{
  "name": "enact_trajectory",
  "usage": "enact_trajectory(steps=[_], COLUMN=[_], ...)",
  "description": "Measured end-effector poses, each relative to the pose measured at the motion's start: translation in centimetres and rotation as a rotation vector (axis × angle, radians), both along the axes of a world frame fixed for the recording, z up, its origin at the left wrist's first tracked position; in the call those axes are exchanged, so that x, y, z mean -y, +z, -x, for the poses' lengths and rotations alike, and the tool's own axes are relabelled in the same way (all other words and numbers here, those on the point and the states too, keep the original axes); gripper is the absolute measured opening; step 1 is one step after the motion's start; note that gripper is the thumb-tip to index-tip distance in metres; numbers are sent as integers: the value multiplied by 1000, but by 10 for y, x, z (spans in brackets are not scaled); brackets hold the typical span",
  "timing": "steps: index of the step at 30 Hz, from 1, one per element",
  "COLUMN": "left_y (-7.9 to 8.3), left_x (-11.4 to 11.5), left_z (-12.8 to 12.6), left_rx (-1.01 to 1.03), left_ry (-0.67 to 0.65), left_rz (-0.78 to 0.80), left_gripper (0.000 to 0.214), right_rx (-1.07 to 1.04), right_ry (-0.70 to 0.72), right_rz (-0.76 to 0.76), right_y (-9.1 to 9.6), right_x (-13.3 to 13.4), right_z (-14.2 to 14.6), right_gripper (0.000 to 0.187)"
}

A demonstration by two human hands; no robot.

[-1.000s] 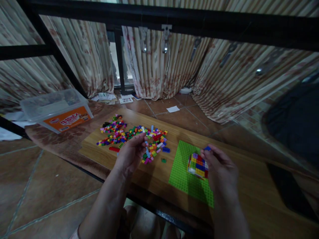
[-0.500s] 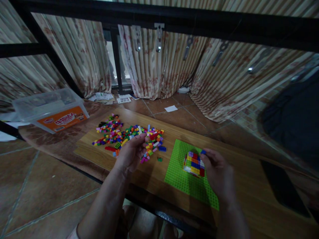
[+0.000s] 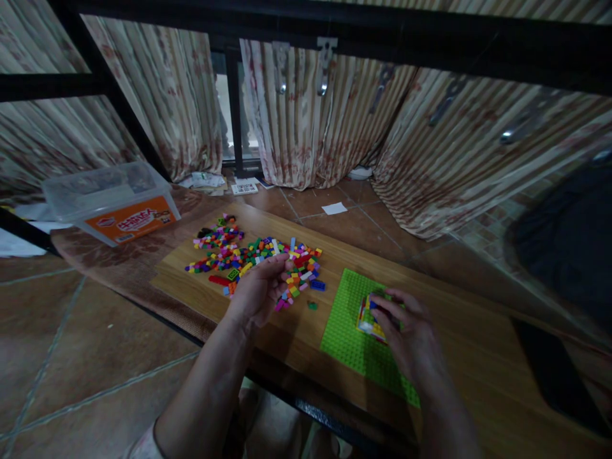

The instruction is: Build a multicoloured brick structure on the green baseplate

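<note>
My right hand [image 3: 410, 328] pinches a small blue brick [image 3: 373, 305] over a low block of stacked coloured bricks [image 3: 367, 326]. Its fingers hide much of the block's top, and I cannot tell whether the blue brick touches it. The block sits on a bright green studded baseplate [image 3: 340, 328]. Above the near right edge of a pile of loose coloured bricks [image 3: 258, 252], my left hand [image 3: 261, 290] is closed, thumb against fingers. Whatever it may hold is too small or hidden to name.
The wooden board [image 3: 287, 347] carries a dark flat slab [image 3: 554, 370] at the right. A blue brick [image 3: 317, 285] and a small green piece [image 3: 312, 305] lie between pile and baseplate. Behind the left end stands a clear plastic box [image 3: 109, 197] with an orange label.
My right hand has moved left with the blue brick, from the block's right edge to over its top. My left hand stays near the pile. The view has shifted slightly.
</note>
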State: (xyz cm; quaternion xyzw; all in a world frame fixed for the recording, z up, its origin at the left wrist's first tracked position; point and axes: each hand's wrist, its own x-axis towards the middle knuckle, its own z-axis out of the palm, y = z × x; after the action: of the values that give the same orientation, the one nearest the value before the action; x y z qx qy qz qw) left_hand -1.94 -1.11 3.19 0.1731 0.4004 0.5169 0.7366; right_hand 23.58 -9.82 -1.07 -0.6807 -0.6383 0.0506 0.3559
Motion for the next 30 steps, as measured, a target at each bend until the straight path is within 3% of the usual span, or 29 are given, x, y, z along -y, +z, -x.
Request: enact_trajectory(steps=[5,8,10,13,16,22,30], left_y=[-2,-5,-10,-22,-34,-46,-42], left_x=[-2,3,12,35,56,65,66], left_z=[3,-3,-15,-40,-65,-85,-86], left_rx=[-25,-148,-364,-770,-915,-988,-1069], left_ry=[-4,-66,-179,-369,-574,-754,-810], left_rz=[-16,-92,-215,-543,-742,-828,-873], left_gripper=[14,14,18,31,51,72,83], right_rx=[31,33,36,43,44,15,-97], right_ry=[-16,-17,-8,1,13,6,-46], right_rz=[-15,-9,-7,-18,-43,-23,-6], right_y=[-7,-8,-9,-9,-8,-8,4], right_x=[-2,-1,-2,-2,-2,-1,3], right_z=[-4,-5,-6,-6,-6,-8,-7], right_gripper=[36,36,36,35,36,37,34])
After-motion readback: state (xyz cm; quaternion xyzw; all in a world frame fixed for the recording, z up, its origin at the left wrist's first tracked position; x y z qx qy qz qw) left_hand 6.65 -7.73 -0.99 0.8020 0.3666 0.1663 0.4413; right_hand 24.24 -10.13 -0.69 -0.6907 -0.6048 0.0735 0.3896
